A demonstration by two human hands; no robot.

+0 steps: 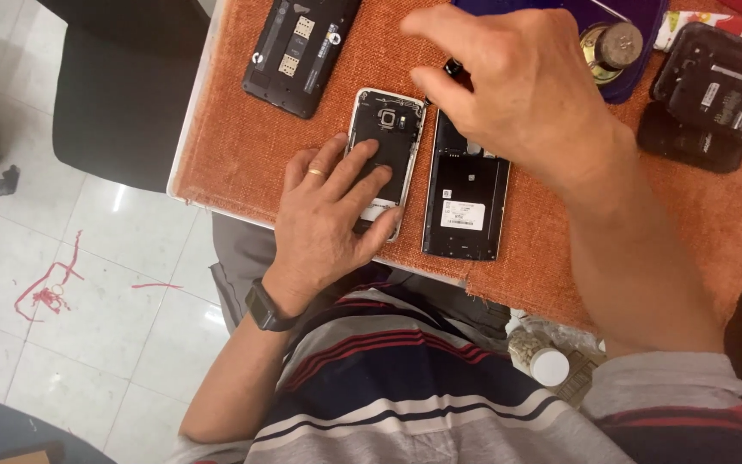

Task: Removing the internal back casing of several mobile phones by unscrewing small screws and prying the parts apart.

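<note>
Overhead view of a repair bench covered with an orange cloth (242,163). The left hand (332,219) lies flat, fingers spread, on an opened phone with a white rim (388,129), which rests face down near the front edge of the cloth; the palm and fingers press on its lower half, apparently to keep it from sliding, and leave the camera end uncovered. The right hand (517,77) hovers above the far end of a second phone (465,193), a black one with its back removed and a white label showing, which lies just beside the first and parallel to it. The right thumb and fingers are pinched around the dark handle of a slender tool (454,69), probably a screwdriver, whose tip points down toward the gap between the two phones. A third opened phone (301,51) lies farther off at the upper left. Black covers (714,86) sit at the right, beside a dark tray (637,17) holding a small round part (616,43).
</note>
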